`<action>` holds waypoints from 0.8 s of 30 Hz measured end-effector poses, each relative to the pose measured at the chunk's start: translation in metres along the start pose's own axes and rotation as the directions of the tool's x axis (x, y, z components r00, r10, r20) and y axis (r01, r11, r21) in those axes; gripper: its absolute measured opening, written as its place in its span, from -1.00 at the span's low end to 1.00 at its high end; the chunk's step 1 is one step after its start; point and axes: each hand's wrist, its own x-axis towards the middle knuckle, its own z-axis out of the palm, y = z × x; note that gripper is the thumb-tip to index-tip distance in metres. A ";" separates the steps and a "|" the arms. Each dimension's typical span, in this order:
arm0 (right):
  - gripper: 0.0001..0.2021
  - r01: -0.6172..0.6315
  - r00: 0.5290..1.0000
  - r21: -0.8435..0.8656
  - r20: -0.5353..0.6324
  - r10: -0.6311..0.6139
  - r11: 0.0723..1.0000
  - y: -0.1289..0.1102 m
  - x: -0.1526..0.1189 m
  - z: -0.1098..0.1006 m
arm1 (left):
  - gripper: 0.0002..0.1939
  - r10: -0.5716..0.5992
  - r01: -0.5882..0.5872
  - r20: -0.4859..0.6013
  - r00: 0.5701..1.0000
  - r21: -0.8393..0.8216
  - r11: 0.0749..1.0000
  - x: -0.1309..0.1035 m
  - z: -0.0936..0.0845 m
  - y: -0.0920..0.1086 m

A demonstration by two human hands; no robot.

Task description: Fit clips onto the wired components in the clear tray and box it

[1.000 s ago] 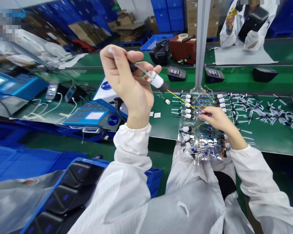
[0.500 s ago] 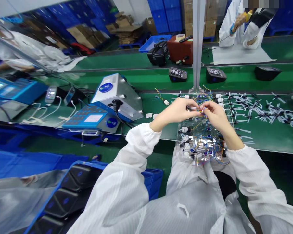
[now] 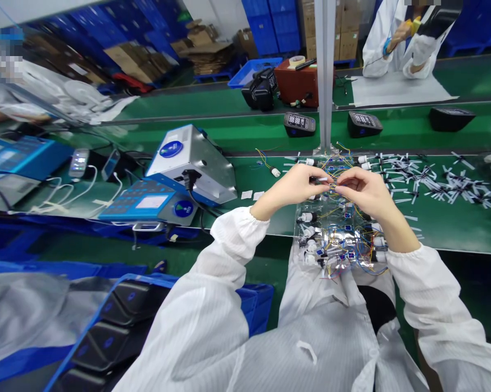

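Note:
My left hand (image 3: 300,184) is closed, with thumb and forefinger pinching thin coloured wires (image 3: 332,185). A short white piece (image 3: 321,179) shows between its fingers. From the other side, my right hand (image 3: 366,188) pinches the same wires, its fingertips just short of the left ones. What joins the wires there is too small to make out. Beneath both hands lies a clear plastic tray (image 3: 335,237), overhanging the bench edge above my lap. It carries small blue-faced boards (image 3: 347,215), yellow and blue wires, and white cylindrical parts with black ends (image 3: 308,217) along its sides.
Many black parts with white strips (image 3: 453,188) lie scattered at right. One wired white part (image 3: 275,171) is at left, near a metal-and-blue instrument (image 3: 196,163). A metal post (image 3: 325,76) rises behind the tray. Across the bench, a co-worker's hand (image 3: 398,39) holds something yellow.
My right hand has shifted slightly right, and its fingertips have drawn a little apart from the left ones. My left hand stays nearly in place. The view has shifted slightly.

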 end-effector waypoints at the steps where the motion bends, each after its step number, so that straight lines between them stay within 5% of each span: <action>1: -0.80 0.019 0.999 -0.043 -0.035 -0.020 0.999 0.000 -0.001 -0.001 | -0.80 -0.017 0.016 -0.028 0.999 -0.014 1.000 0.000 -0.001 -0.001; 7: -0.84 -0.037 0.998 -0.117 -0.053 0.031 0.992 0.006 -0.008 0.012 | -0.84 -0.008 0.013 -0.183 0.983 0.024 1.000 0.001 -0.002 0.003; 10: -0.77 -0.063 0.996 -0.176 -0.081 0.049 0.982 0.012 -0.006 0.024 | -0.88 0.056 -0.044 -0.128 0.990 0.095 0.995 -0.001 0.000 0.011; 15: -0.91 0.054 0.979 -0.370 -0.166 -0.123 0.927 0.016 -0.003 0.029 | -0.87 0.100 -0.095 -0.021 0.995 0.171 0.981 -0.003 0.000 0.016; 20: -0.85 0.076 0.977 -0.336 -0.163 -0.138 0.939 0.016 -0.006 0.023 | -0.86 0.030 -0.053 0.125 0.992 0.188 0.981 0.000 -0.008 0.008; 24: -0.84 0.044 0.987 -0.218 -0.141 -0.076 0.975 0.019 -0.012 0.012 | -0.84 0.010 -0.021 0.058 0.998 0.203 0.979 0.001 -0.021 0.006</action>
